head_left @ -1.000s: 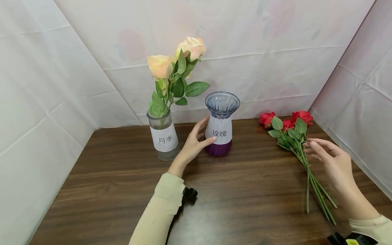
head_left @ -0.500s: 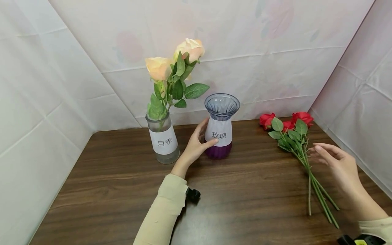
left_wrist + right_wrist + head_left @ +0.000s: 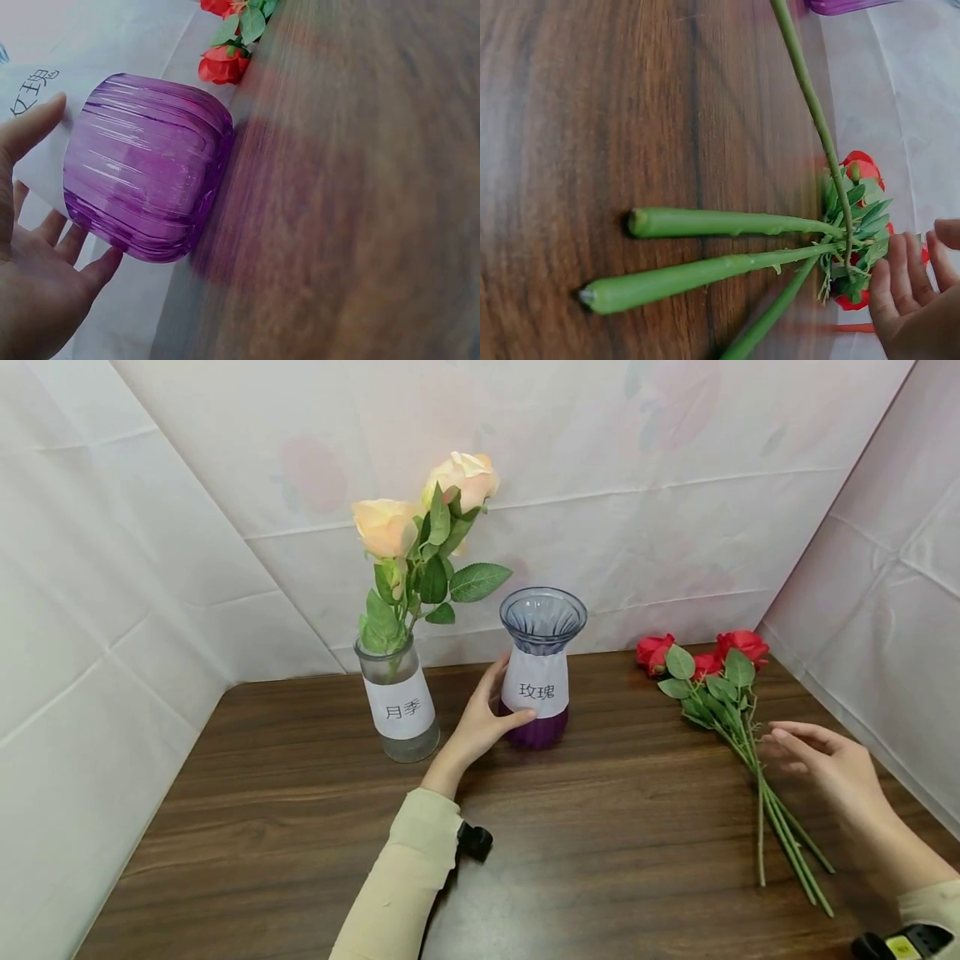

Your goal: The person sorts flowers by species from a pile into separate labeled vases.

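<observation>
My left hand (image 3: 480,718) holds the side of a glass vase (image 3: 536,731), blue at the top and purple at the base. Its thumb lies in front across the vase's white paper label (image 3: 538,687), and the other fingers reach behind. In the left wrist view, fingertips (image 3: 112,255) touch the purple base (image 3: 150,165). Red roses (image 3: 738,647) with green stems (image 3: 783,827) lie on the table at the right. Beside the stems hovers my right hand (image 3: 840,768), its fingers loosely bent and holding nothing.
To the left, a second glass vase (image 3: 408,745) with a white label stands upright, holding cream-peach roses (image 3: 386,527). Pale cloth (image 3: 637,543) hangs behind and at both sides of the brown wooden table (image 3: 637,843).
My right hand has drawn back a little toward the lower right, away from the rose stems. The left thumb has slid slightly lower on the vase; the roses lie as before.
</observation>
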Demonstrator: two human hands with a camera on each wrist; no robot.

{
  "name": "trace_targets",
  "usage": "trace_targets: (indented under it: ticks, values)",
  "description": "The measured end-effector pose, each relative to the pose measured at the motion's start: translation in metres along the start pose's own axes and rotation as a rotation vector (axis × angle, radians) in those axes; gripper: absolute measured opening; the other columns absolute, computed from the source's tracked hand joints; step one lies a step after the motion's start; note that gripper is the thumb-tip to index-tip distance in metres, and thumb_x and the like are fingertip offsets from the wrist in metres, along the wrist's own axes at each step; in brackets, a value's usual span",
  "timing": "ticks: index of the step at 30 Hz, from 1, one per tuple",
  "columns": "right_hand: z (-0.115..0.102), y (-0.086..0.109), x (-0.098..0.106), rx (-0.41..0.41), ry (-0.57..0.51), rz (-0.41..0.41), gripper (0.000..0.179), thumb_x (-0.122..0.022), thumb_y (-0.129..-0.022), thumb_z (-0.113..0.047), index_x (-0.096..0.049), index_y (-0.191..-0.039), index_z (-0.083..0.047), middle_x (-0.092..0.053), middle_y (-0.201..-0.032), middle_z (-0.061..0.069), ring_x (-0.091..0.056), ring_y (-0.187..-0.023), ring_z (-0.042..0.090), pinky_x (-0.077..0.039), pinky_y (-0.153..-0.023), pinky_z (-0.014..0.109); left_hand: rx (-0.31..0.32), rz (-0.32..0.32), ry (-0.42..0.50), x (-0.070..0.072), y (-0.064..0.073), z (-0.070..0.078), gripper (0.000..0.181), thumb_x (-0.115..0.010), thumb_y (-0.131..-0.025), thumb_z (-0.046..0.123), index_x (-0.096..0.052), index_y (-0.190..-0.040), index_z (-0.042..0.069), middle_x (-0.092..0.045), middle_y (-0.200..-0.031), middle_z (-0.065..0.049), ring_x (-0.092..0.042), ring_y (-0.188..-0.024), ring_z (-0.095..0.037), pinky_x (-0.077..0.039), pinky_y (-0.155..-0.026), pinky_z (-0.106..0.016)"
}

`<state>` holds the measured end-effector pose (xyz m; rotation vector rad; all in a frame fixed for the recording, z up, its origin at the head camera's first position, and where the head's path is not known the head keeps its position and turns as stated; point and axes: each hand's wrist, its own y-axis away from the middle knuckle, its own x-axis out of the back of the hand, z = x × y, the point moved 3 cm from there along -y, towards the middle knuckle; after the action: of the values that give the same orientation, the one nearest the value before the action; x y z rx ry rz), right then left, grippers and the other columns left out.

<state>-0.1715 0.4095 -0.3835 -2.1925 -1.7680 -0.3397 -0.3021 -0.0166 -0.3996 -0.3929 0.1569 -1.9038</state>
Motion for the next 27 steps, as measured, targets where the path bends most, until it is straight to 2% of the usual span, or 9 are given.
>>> trace_targets:
  ticks: [6, 9, 11, 14, 16, 18, 27]
  values:
    - [0.015, -0.010, -0.003, -0.101, -0.067, -0.031, 0.014, -0.063, -0.099, -0.025, -0.066, -0.100, -0.039, -0.070, -0.089, -0.022, -0.068, -0.079, -0.003, -0.054, -0.065, 0.018, -0.003, 0.006, -0.043, 0.002, 0.000, 0.001, 0.095, -0.081, -0.082, 0.009, -0.023, -0.157, 0.013, -0.035, -0.155, -0.014, -0.034, -0.140, -0.028, -0.029, -0.114, -0.049]
    - [0.020, -0.015, -0.004, -0.146, -0.041, -0.021, 0.009, -0.064, -0.098, -0.028, -0.064, -0.100, -0.037, -0.067, -0.088, -0.026, -0.066, -0.077, -0.004, -0.055, -0.065, 0.018, -0.010, 0.010, -0.068, 0.003, 0.000, 0.000, 0.097, -0.082, -0.080, 0.008, -0.024, -0.157, 0.014, -0.036, -0.154, -0.013, -0.038, -0.137, -0.028, -0.032, -0.111, -0.048]
    - [0.023, -0.017, -0.004, -0.168, -0.006, -0.012, 0.008, -0.065, -0.098, -0.030, -0.064, -0.106, -0.030, -0.064, -0.087, -0.029, -0.065, -0.076, -0.005, -0.055, -0.065, 0.018, -0.016, 0.010, -0.075, 0.004, 0.000, 0.000, 0.098, -0.083, -0.079, 0.007, -0.024, -0.157, 0.013, -0.037, -0.154, -0.012, -0.040, -0.135, -0.029, -0.034, -0.110, -0.048]
    - [0.026, -0.020, -0.004, -0.173, 0.087, -0.023, 0.038, -0.062, -0.099, -0.031, -0.060, -0.127, -0.006, -0.058, -0.087, -0.030, -0.063, -0.076, -0.007, -0.055, -0.066, 0.019, -0.014, 0.009, -0.075, 0.004, 0.001, 0.000, 0.098, -0.084, -0.078, 0.007, -0.025, -0.157, 0.013, -0.036, -0.154, -0.013, -0.040, -0.136, -0.031, -0.035, -0.110, -0.049]
    - [0.027, -0.021, -0.005, -0.179, 0.133, -0.041, 0.056, -0.060, -0.100, -0.031, -0.049, -0.136, 0.011, -0.055, -0.089, -0.029, -0.061, -0.076, -0.008, -0.056, -0.067, 0.020, -0.003, 0.006, -0.073, 0.004, 0.001, 0.000, 0.098, -0.084, -0.078, 0.007, -0.025, -0.157, 0.014, -0.036, -0.154, -0.013, -0.038, -0.137, -0.031, -0.035, -0.110, -0.049]
    - [0.028, -0.023, -0.005, -0.182, 0.161, -0.062, 0.067, -0.057, -0.101, -0.032, -0.038, -0.140, 0.020, -0.052, -0.090, -0.027, -0.060, -0.076, -0.008, -0.056, -0.069, 0.021, 0.003, 0.001, -0.071, 0.003, 0.001, 0.001, 0.098, -0.084, -0.078, 0.007, -0.025, -0.157, 0.014, -0.034, -0.155, -0.013, -0.037, -0.138, -0.032, -0.035, -0.110, -0.049]
    - [0.033, -0.031, -0.005, -0.259, 0.140, -0.136, 0.072, -0.059, -0.100, -0.034, -0.036, -0.140, 0.021, -0.054, -0.087, -0.027, -0.061, -0.077, -0.006, -0.056, -0.071, 0.022, -0.004, -0.020, -0.045, 0.002, 0.000, 0.000, 0.100, -0.082, -0.079, 0.002, -0.021, -0.157, 0.009, -0.030, -0.156, -0.019, -0.033, -0.140, -0.036, -0.032, -0.112, -0.053]
